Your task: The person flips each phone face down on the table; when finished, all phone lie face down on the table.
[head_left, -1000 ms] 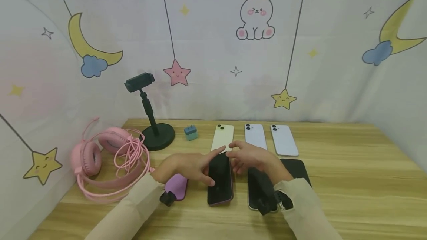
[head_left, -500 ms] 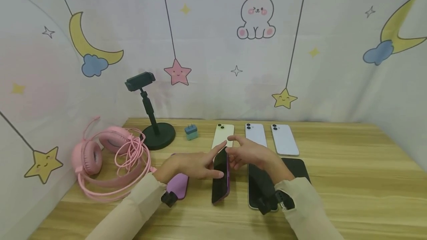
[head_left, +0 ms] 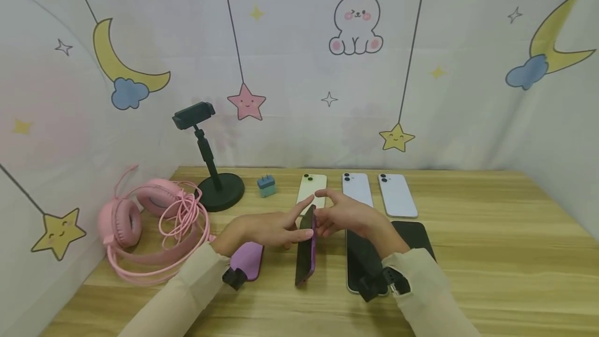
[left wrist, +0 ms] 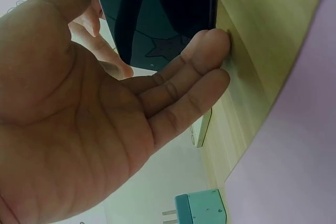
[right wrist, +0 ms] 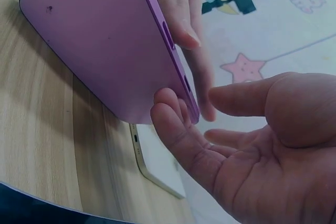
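Note:
A purple phone (head_left: 304,261) with a dark screen stands tilted on one long side in the middle of the table, its screen turned left. My left hand (head_left: 269,230) holds it from the screen side, with the thumb at the raised edge and fingertips low by the tabletop in the left wrist view. At the phone's far end, my right hand (head_left: 353,217) has curled fingertips against the purple back (right wrist: 100,45), the thumb close to the edge. Under my left wrist lies another purple slab (head_left: 247,261), partly hidden. Two dark-screened phones (head_left: 360,259) lie below my right wrist.
Farther back lie a cream phone (head_left: 311,186) and two pale phones (head_left: 398,196). A blue-green charger plug (head_left: 267,186), a black phone stand (head_left: 220,191) and pink headphones (head_left: 120,222) with coiled cable are at the left. A printed curtain (head_left: 299,134) rises behind the table.
The purple phone has been turned up from lying flat, screen upward, onto its long side. My left thumb has shifted right with the raised edge; my right hand stays at the far end.

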Available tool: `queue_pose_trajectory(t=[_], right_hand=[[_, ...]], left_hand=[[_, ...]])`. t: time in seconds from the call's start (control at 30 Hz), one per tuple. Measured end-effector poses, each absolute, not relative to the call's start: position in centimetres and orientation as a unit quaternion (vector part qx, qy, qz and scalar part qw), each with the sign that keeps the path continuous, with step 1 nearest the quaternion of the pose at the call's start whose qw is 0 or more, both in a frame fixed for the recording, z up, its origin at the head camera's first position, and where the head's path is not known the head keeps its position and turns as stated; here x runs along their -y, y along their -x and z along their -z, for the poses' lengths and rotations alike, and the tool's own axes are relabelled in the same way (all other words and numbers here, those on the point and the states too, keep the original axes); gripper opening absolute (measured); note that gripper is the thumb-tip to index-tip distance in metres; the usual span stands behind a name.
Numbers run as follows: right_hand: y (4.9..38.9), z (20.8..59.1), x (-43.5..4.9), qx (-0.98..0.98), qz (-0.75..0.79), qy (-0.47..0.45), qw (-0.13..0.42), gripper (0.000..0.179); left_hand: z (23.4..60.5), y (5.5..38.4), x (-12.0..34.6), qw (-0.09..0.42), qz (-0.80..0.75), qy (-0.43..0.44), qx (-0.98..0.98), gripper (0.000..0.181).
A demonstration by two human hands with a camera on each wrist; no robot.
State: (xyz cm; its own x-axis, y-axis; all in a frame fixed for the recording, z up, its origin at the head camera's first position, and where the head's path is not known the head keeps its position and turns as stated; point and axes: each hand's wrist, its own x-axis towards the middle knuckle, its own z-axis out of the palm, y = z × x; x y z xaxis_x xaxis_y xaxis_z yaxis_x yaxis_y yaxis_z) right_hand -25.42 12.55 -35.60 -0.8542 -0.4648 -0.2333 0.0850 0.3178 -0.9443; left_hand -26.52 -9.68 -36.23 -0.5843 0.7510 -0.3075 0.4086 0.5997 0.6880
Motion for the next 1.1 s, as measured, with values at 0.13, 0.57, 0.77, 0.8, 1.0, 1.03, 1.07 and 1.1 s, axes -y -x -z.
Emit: queue_pose_trajectory(t=[0.13, 0.57, 0.77, 0.8, 1.0, 1.03, 1.07, 1.1], right_hand=[[25.4, 35.6, -12.5, -0.77, 0.576, 0.13, 0.242, 0.061], [25.1, 35.7, -11.8, -0.758, 0.588, 0.148, 0.24, 0.063], [24.8, 35.5, -11.6, -0.755, 0.59, 0.15, 0.243, 0.063], [24.8, 35.5, -11.6, -0.755, 0.59, 0.149, 0.243, 0.064], [24.8, 35.5, -11.5, -0.749, 0.597, 0.141, 0.251, 0.069], [24.8, 35.5, -11.5, -0.746, 0.599, 0.141, 0.253, 0.07], [24.8, 35.5, -11.5, -0.744, 0.601, 0.143, 0.255, 0.07], [24.8, 35.5, -11.5, -0.742, 0.602, 0.145, 0.258, 0.07]], left_hand=[[36.1, 26.5, 9.7, 0.306, -0.289, -0.347, -0.838, 0.088], [35.5, 26.4, 10.2, 0.336, -0.3, -0.326, -0.831, 0.088], [35.4, 26.3, 10.3, 0.333, -0.294, -0.329, -0.834, 0.089], [35.4, 26.3, 10.3, 0.333, -0.294, -0.33, -0.833, 0.089], [35.3, 26.4, 10.5, 0.332, -0.285, -0.34, -0.833, 0.088], [35.2, 26.4, 10.5, 0.331, -0.283, -0.341, -0.833, 0.088], [35.1, 26.4, 10.5, 0.329, -0.28, -0.343, -0.834, 0.088], [35.1, 26.4, 10.5, 0.33, -0.278, -0.345, -0.833, 0.088]])
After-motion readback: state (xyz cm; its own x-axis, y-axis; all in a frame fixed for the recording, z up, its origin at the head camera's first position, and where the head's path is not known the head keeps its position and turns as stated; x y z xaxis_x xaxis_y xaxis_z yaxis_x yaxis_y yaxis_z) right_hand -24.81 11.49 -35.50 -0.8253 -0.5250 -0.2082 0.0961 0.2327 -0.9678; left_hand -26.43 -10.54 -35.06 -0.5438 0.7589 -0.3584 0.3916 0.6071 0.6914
